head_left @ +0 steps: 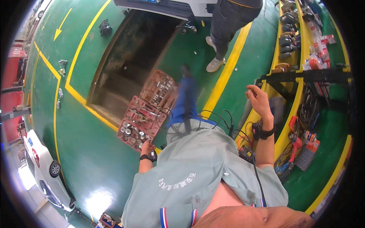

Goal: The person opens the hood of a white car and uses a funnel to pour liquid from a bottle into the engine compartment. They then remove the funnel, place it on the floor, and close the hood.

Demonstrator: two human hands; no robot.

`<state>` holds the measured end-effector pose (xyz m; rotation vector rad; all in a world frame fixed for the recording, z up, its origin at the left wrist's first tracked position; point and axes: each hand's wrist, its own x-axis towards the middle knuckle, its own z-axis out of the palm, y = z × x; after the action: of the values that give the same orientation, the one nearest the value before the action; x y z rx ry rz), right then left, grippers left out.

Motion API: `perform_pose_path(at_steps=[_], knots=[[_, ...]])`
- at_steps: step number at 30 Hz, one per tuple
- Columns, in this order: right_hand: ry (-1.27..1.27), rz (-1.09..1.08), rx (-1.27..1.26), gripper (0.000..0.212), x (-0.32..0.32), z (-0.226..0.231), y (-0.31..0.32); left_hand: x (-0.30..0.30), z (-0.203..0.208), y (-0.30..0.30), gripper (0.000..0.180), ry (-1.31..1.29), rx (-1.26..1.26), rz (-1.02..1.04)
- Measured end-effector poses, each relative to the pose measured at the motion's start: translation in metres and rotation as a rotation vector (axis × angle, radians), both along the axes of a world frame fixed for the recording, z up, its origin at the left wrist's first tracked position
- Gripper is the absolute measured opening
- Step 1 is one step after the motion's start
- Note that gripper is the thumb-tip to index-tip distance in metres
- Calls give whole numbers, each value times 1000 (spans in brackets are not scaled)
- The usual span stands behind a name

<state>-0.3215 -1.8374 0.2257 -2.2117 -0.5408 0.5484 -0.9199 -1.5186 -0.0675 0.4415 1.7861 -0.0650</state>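
My left hand [147, 146] is low at the near right corner of a red tool case [152, 123]. Its fingers overlap the case edge beside the round metal pieces [131, 133], and their grip is too small to make out. Sockets and other metal tools fill the case sections. A second case part with rows of sockets [164, 88] lies just beyond. My right hand [258, 99] is raised in the air left of the yellow shelving, fingers loosely bent and apart, nothing visible in it. Black cables [214, 121] hang across my waist.
A dark pit [131, 57] with steps opens beside the cases. Another person's legs [224, 34] stand ahead, near a vehicle [167, 9]. Yellow shelving [281, 136] with tools runs along the right, a red power tool [295, 140] among them. A white car [45, 171] is at left.
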Motion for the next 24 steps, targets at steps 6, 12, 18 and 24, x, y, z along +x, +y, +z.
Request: perform_pose_path(at_steps=[6,12,18,24], knots=[[96,182,-143,26,118,-20,123,104,-33,66,22,39,76,-193],[275,209,-77,26,217,-134,281,268,-34,203,32,272,338,-967],[539,222,-131,28,314,-357,437,461,-23,285,24,1,632,-678],[47,325,-562,33,454,-669,490,615,-110,310,23,-418,304,-372]])
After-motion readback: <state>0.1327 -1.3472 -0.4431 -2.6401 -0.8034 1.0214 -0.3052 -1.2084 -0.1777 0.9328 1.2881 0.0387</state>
